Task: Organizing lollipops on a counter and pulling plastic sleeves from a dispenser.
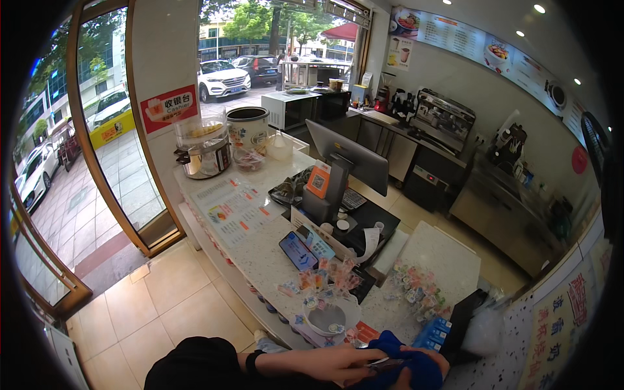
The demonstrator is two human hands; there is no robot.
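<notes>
At the bottom of the head view both hands meet around a crumpled blue cloth. My left hand, with a dark band on its wrist, reaches in from the left and has its fingers on the cloth and on a small dark, shiny thing, too unclear to name. My right hand grips the cloth from its right side and is partly hidden by it. Just beyond the hands stand a white bowl, wrapped candies and an orange-red card on the speckled counter.
A phone leans near a monitor on the counter. Farther left are a steel cooker and a patterned pot. Small wrapped packets and a black holder with blue packs stand to the right.
</notes>
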